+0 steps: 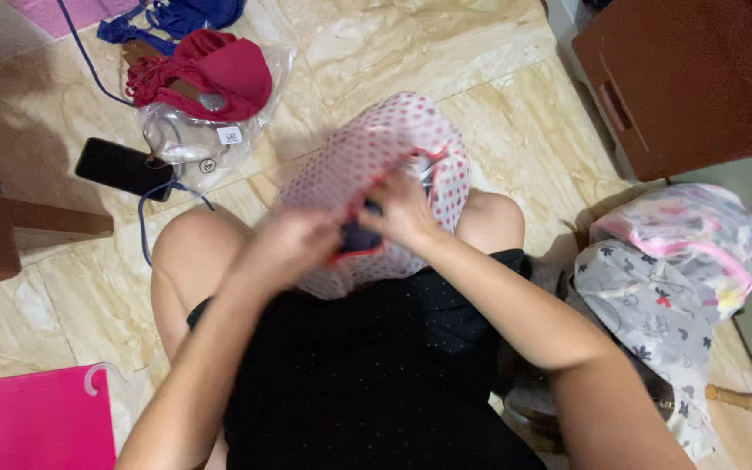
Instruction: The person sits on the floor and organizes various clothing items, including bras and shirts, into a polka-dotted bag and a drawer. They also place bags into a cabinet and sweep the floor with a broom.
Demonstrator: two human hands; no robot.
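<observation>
Pink flat item [32, 426]: lying at the lower left corner on the marble floor [515, 113].

Black phone [124, 168]: resting face up on the floor, a blue cord running beside it.

Clear plastic bag [189, 139]: sitting just beyond the phone, carrying a red garment [219, 74]; a blue garment [180, 17] is lying just behind it.

Left hand [293, 244]: hovering over the lap, blurred; fingers [324, 228] are curling closed on the red-trimmed edge of the polka-dot pouch [367, 148], gripping it.

Polka-dot pouch: white with red dots, being held up above the knees, between both hands, its mouth facing the person.

Right hand [402, 209]: touching the pouch mouth; fingers are closing around a small dark item [360, 237] at the opening, pinching it against the fabric. What the dark item is cannot be told.

Grey patterned bag [646, 305]: sitting on the floor beside the right arm, a pink-trimmed mesh pouch [689, 231] resting on top.

Brown wooden cabinet [689, 78]: standing at the upper right.
</observation>
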